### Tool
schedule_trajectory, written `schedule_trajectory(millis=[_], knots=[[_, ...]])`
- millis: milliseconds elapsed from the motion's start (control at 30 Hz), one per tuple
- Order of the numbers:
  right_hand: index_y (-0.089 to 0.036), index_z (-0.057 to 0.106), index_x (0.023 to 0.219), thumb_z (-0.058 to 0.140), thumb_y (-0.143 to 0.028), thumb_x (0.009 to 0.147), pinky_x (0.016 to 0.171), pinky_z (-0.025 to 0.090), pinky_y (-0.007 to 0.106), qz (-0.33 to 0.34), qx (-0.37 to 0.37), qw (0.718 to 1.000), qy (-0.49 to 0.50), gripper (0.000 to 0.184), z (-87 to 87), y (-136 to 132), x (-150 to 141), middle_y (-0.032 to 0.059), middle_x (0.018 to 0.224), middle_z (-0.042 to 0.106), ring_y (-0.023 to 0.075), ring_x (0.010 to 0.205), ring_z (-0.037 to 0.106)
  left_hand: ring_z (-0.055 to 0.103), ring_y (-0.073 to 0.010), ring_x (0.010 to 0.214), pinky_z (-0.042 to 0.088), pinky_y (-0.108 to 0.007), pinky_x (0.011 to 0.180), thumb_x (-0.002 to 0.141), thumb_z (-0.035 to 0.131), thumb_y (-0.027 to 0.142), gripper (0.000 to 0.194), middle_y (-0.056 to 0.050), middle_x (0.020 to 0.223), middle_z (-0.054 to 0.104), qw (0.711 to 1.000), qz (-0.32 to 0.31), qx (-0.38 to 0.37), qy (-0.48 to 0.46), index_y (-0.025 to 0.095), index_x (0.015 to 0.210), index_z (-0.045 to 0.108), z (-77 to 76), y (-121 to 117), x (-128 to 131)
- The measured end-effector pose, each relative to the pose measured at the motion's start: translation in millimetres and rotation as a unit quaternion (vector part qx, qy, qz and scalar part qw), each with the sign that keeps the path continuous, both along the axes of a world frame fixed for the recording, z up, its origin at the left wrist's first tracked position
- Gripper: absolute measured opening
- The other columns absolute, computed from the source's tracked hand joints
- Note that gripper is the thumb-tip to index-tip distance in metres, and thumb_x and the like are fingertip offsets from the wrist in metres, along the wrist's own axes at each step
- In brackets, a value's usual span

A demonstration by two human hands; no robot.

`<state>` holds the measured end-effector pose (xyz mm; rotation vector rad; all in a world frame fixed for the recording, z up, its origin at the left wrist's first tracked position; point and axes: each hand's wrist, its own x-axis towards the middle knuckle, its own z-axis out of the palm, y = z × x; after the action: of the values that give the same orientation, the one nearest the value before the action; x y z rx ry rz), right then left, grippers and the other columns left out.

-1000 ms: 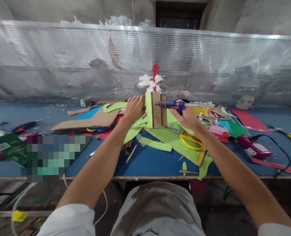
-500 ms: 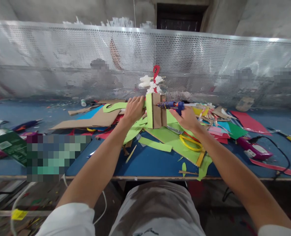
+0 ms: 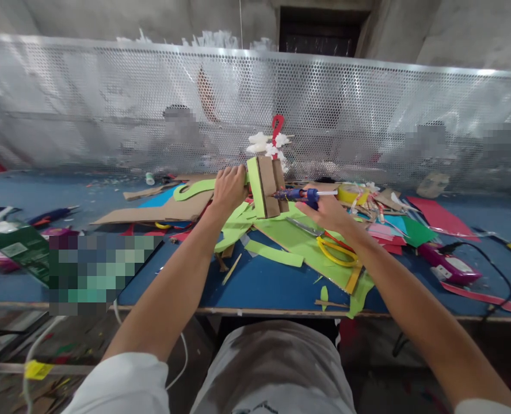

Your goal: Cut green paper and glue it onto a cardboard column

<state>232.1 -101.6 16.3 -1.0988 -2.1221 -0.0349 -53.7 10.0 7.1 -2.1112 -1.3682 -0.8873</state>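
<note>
My left hand [image 3: 230,187] is closed on a cardboard piece [image 3: 267,187] faced with light green on its left side, holding it tilted above the table. A curled light green strip [image 3: 195,188] runs out to the left of that hand. In my right hand [image 3: 327,208] is a blue hot glue gun [image 3: 301,194], a white glue stick poking from its rear. Its nozzle points left at the bare brown cardboard, touching or very close to it. Just behind the cardboard stand white fluffy tufts [image 3: 270,148] and a red looped strip [image 3: 277,123].
Light green sheets and offcuts [image 3: 277,253] lie below my hands with yellow-handled scissors [image 3: 336,252]. A purple device [image 3: 449,264] with a black cord sits right. Brown cardboard [image 3: 160,214] and a dark green package [image 3: 20,250] are left. A perforated metal screen [image 3: 130,109] stands behind.
The cardboard piece has tilted, its top leaning left, and my left hand has shifted slightly left with it. The glue gun's nozzle has moved lower along the cardboard.
</note>
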Motion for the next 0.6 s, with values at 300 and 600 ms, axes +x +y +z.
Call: schedule_trajectory(millis=[300, 600], knots=[[-0.024, 0.056, 0.081, 0.049, -0.066, 0.1, 0.071, 0.04, 0.037, -0.022, 0.041, 0.999, 0.01, 0.046, 0.3, 1.5, -2.5, 0.0044, 0.069, 0.057, 0.024, 0.071, 0.055, 0.061, -0.0402, 0.118, 0.041, -0.051, 0.097, 0.091, 0.051, 0.021, 0.034, -0.021, 0.118, 0.07, 0.999, -0.03, -0.021, 0.017, 0.017, 0.125, 0.057, 1.4, -3.6, 7.3], [-0.023, 0.057, 0.072, 0.051, -0.061, 0.1, 0.072, 0.04, 0.036, -0.017, 0.031, 0.999, -0.034, 0.048, 0.2, 2.8, -3.2, 0.0059, 0.068, 0.06, 0.0232, 0.069, 0.055, 0.061, -0.0392, 0.118, 0.042, -0.051, 0.098, 0.088, 0.053, 0.019, 0.037, -0.019, 0.117, 0.071, 0.999, -0.023, -0.02, 0.015, 0.019, 0.125, 0.057, 3.3, -4.0, 4.3]])
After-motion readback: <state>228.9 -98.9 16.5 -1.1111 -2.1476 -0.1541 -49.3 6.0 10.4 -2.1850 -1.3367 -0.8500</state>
